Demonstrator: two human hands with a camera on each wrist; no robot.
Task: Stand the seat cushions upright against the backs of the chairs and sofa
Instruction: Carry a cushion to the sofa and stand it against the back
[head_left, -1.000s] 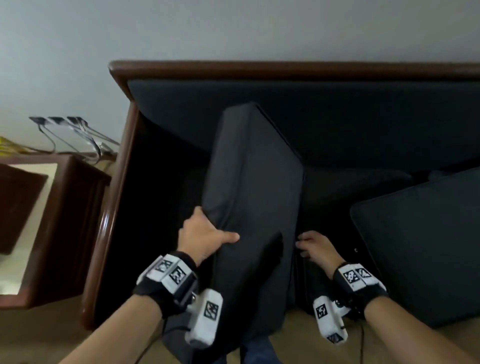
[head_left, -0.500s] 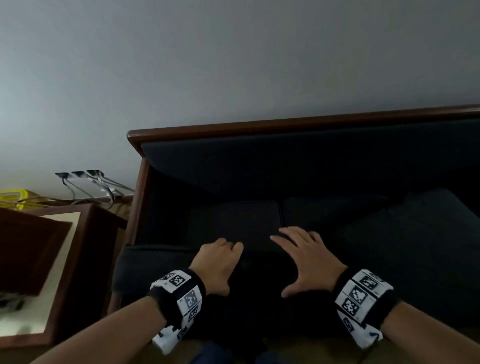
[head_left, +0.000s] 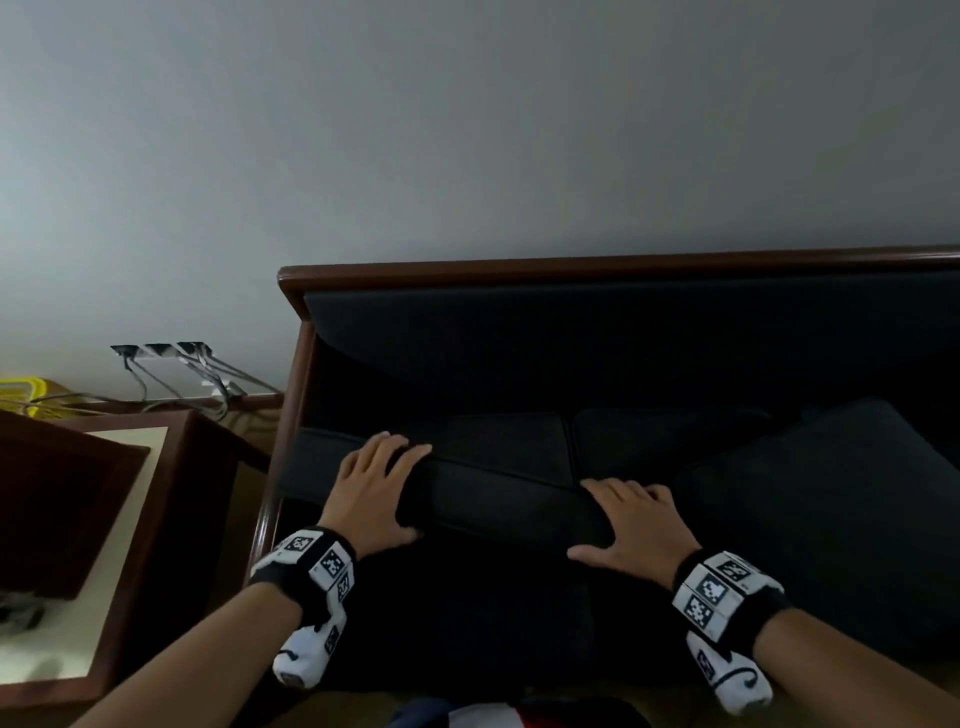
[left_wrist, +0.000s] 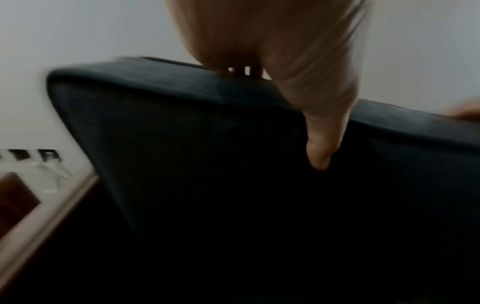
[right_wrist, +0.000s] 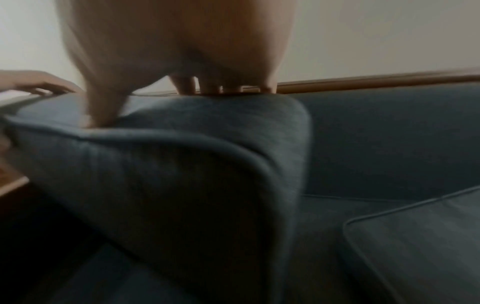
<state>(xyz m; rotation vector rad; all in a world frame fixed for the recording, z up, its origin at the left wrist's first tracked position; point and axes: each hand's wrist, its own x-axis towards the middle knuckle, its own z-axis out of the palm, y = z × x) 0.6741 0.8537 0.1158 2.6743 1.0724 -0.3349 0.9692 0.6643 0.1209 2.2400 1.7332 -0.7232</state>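
I see the seat cushion (head_left: 498, 499) raised on edge at the left end of the sofa (head_left: 597, 270), its top edge running across the head view between my two hands. My left hand (head_left: 371, 491) drapes over that edge toward the 9 o'clock end, my right hand (head_left: 636, 525) over the 3 o'clock end. From the head view I get only the backs of the hands and the fingers bending over the far side.

The left wrist view adds what that hides: the thumb (left_wrist: 322, 144) pressing flat into the near face of the cushion (left_wrist: 207, 144), with the other fingers hooked over the top, so the left hand grips the edge. The right wrist view shows the same hold: thumb on the near side, fingers (right_wrist: 215, 86) curled over the rounded corner of the cushion (right_wrist: 168, 164). It also shows piping along the seams, which the dark head view loses.

Whether the cushion touches the sofa back I cannot tell.

At 3 o'clock another cushion (head_left: 831, 519) lies flat on the seat; the right wrist view shows its corner (right_wrist: 415, 246). At 9 o'clock stands a wooden side table (head_left: 156, 571), with cables (head_left: 208, 374) running from wall plugs (head_left: 161, 349) above it at 10 o'clock.
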